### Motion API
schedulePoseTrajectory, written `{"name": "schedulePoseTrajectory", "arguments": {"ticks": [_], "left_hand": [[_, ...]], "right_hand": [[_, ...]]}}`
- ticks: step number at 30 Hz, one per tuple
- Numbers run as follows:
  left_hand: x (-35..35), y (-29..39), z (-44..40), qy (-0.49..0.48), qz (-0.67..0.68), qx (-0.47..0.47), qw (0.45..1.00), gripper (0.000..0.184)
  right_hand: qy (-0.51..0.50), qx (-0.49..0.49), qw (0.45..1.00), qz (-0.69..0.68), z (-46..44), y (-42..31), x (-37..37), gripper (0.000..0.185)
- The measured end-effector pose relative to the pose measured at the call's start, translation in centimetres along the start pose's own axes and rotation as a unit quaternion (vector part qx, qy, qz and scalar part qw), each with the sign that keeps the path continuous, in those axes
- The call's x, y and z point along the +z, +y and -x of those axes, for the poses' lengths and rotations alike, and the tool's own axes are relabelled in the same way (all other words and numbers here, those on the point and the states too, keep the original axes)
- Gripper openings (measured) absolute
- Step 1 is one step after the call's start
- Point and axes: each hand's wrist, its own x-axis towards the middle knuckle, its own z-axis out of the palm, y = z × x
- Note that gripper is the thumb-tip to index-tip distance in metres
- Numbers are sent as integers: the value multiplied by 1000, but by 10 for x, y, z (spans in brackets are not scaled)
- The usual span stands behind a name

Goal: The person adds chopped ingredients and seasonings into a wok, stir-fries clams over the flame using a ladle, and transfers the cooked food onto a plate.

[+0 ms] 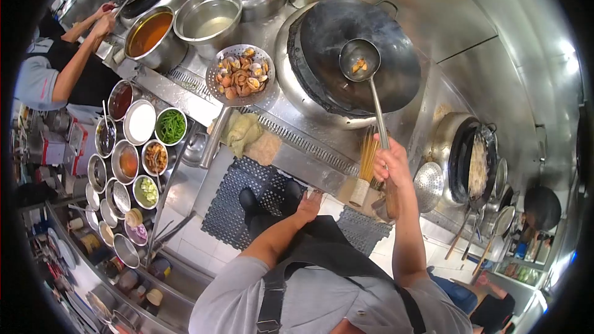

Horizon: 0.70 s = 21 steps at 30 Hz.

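Note:
My right hand (391, 161) is closed around the long handle of a metal ladle (378, 106). The ladle's bowl is over the dark wok (322, 37) and holds a few orange-yellow pieces (359, 65). Faint steam shows around the wok. My left hand (308, 205) hangs low in front of my apron (322, 244), fingers loosely extended and nothing visible in them. Left of the wok, a perforated strainer (213, 81) full of cooked clams (238, 74) rests on the stove, its handle toward me. Just beyond my right hand stands a bamboo wok brush (366, 161).
Metal pots (207, 18) and a pot of reddish-brown liquid (148, 34) line the back left. Seasoning and ingredient bowls (139, 120) crowd the left counter. A folded cloth (243, 133) lies at the stove edge. A co-worker (68, 77) works at far left; another wok (479, 161) is right.

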Motion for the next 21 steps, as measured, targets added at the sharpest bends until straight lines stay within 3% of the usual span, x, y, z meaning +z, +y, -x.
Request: {"name": "schedulePoseTrajectory", "arguments": {"ticks": [2,3,6,9,12,13,14,15,16,17,18,20,21], "left_hand": [[7,-4,-3,-17,-45,4,999,64],[12,-2,-3,47,-18,-9,999,61],[-20,2,14,17,29,-45,998,61],[-21,-19,54,41,167,-105,979,60],[-13,-56,139,94,254,-226,936,52],[1,-70,171,123,287,-279,908,48],[19,-83,208,155,321,-333,873,45],[48,-101,242,155,342,-406,833,41],[78,-115,279,152,366,-467,790,36],[98,-111,321,265,396,-528,703,32],[117,-109,363,371,406,-570,610,27],[157,-119,456,397,407,-664,485,22],[183,-118,499,477,377,-707,361,16]], "right_hand": [[34,-31,990,133,-15,2,-9,40],[47,-46,978,199,-20,5,-14,41],[115,-158,876,442,-45,18,-26,44],[170,-181,800,547,-40,7,-9,50],[138,-87,815,556,-30,-13,8,64],[133,-112,790,588,-32,-10,5,68],[107,-191,753,620,-67,13,-41,70],[109,-341,654,666,-92,30,-76,69],[137,-347,601,707,-80,14,-55,65],[177,-326,563,738,-66,4,-26,62],[156,-393,550,720,-72,7,-22,60],[76,-455,520,719,-53,30,34,59],[-19,-427,575,697,-42,50,62,57]]}}
